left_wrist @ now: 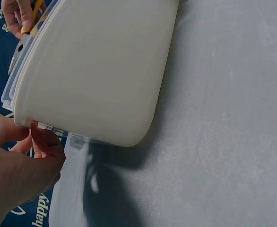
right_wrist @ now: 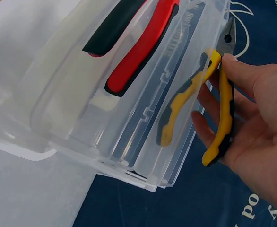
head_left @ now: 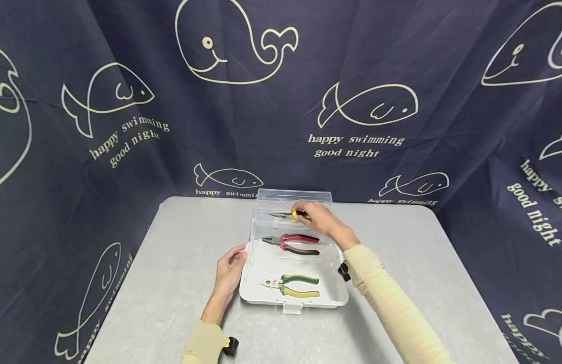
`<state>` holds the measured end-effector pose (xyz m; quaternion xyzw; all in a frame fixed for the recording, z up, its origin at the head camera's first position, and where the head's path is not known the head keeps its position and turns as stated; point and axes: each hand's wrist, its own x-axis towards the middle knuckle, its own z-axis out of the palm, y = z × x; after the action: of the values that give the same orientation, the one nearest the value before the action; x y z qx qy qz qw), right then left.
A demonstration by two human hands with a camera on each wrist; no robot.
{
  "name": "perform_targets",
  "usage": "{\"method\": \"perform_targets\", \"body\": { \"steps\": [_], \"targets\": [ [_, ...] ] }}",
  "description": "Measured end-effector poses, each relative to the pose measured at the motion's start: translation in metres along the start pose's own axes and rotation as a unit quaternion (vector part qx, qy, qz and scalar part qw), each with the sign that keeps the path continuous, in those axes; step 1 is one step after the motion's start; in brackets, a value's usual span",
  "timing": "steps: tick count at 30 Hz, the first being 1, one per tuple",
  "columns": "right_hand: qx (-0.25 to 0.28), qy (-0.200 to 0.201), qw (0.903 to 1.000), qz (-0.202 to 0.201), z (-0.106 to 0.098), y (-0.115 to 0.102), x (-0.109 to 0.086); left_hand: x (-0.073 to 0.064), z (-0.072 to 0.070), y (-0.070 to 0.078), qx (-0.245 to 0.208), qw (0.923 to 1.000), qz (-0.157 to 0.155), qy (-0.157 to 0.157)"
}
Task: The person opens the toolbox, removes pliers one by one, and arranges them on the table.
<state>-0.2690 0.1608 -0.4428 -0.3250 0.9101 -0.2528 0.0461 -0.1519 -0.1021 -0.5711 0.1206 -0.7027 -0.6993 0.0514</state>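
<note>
My right hand (head_left: 320,219) holds needle-nose pliers (right_wrist: 226,106) with yellow and black handles, over the topmost clear tray at the back of a toolbox. One handle shows through the clear plastic in the right wrist view. The toolbox (head_left: 317,305) has a white base and stepped clear trays (head_left: 292,193). At its left side my left hand (head_left: 229,270) pinches the rim between thumb and fingers. Red and black pliers (head_left: 301,237) lie in the middle tray, jaws to the left. Green and yellow pliers (head_left: 303,293) lie in the white base.
A grey table (head_left: 185,237) carries the toolbox. Dark blue cloth (head_left: 281,121) with white fish and whale drawings hangs behind and on both sides. A white latch (head_left: 292,308) sticks out at the toolbox's front. Black devices are strapped at both wrists.
</note>
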Motion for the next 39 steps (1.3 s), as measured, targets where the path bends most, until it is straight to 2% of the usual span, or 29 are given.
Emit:
{"method": "perform_targets", "body": {
  "steps": [11, 17, 24, 34, 39],
  "targets": [
    [0.052, 0.044, 0.9976, -0.015, -0.008, 0.008, -0.010, 0.000, -0.001, 0.001, -0.005, 1.0000, -0.005, 0.003],
    [0.048, 0.076, 0.9950, -0.043, -0.008, 0.015, -0.016, 0.000, -0.001, 0.001, -0.005, 1.0000, -0.006, 0.004],
    [0.048, 0.106, 0.9929, -0.026, -0.010, 0.021, -0.025, 0.000, -0.001, 0.003, -0.002, 0.9999, -0.012, 0.001],
    [0.056, 0.166, 0.9839, -0.036, -0.008, 0.027, -0.031, 0.000, 0.000, 0.003, -0.004, 0.9999, -0.012, -0.001],
    [0.076, 0.205, 0.9754, -0.028, -0.009, 0.029, -0.034, 0.000, 0.000, 0.002, 0.002, 0.9999, -0.010, 0.002]
  ]
}}
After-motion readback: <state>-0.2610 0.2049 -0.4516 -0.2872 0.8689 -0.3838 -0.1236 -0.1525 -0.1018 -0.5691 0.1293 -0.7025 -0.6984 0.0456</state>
